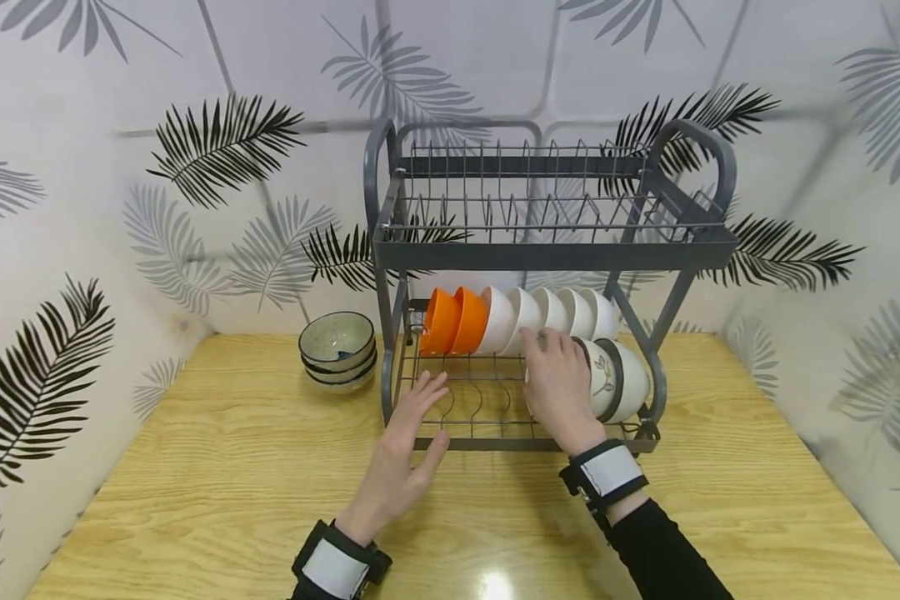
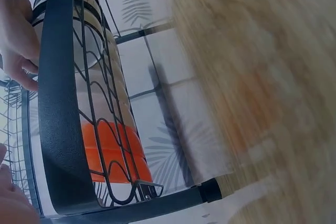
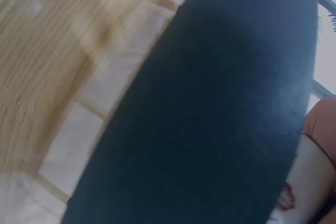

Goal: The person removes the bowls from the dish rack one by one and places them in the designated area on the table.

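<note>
My right hand [image 1: 558, 383] grips a white bowl [image 3: 310, 182] with a dark rim and a brown leaf print, at the front of the dish rack's lower tier [image 1: 495, 444]. The hand hides much of this bowl in the head view. Just right of it stand a leaf-printed bowl [image 1: 602, 379] and a plain white one [image 1: 630, 379], both on edge. My left hand [image 1: 401, 462] is held by the front left of the rack, fingers spread and holding nothing. A dark rack bar [image 3: 199, 108] blocks most of the right wrist view.
Behind, on the lower tier, stand two orange bowls [image 1: 441, 323] and a row of several white bowls [image 1: 523, 321]. Left of the rack, a stack of speckled bowls [image 1: 337, 350] sits on the wooden table [image 1: 255, 467]. The upper wire tier [image 1: 555, 250] overhangs the back row.
</note>
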{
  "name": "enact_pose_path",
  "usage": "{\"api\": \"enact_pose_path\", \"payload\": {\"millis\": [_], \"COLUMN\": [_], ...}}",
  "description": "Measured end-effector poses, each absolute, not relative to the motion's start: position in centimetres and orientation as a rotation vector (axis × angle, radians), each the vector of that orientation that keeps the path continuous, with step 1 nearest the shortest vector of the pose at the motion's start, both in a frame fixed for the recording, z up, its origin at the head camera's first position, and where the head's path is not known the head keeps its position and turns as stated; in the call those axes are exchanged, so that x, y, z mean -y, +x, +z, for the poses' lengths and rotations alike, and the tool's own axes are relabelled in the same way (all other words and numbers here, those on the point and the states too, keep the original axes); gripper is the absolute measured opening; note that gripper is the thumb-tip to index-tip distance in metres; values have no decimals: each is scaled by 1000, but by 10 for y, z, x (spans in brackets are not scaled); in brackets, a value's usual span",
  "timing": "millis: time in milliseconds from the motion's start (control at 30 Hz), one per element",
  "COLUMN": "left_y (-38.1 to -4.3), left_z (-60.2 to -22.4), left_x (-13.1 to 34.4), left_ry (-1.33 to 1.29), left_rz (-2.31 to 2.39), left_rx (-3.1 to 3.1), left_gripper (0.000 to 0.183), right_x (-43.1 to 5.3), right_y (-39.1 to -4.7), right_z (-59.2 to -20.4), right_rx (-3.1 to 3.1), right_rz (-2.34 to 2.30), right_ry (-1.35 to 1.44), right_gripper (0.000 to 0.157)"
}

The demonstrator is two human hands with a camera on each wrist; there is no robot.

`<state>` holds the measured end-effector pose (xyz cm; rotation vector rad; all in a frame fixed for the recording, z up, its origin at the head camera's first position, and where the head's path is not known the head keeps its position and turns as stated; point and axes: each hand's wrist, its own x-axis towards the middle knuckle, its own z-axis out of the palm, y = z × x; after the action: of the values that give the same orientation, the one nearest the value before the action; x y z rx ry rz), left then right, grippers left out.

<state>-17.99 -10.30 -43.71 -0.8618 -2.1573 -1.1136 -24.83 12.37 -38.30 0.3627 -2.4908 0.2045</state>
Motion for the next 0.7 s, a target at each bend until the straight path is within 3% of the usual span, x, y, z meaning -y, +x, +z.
{"api": "enact_pose_path", "payload": {"millis": [200,700], "left_y": [-178,-177], "left_z": [-436,-434], "left_x": [102,100], "left_ry": [-871,-865], "left_rz": [-1139,-1184], "left_rx": [2156,2186], "left_gripper": [56,52], "right_x": [-123,-123], "right_y": [-254,-258], "right_z": [-382,-379], "right_rx": [2468,2432], "right_rz": [191,269], "right_ry": [366,363], "right_gripper": [45,28]}}
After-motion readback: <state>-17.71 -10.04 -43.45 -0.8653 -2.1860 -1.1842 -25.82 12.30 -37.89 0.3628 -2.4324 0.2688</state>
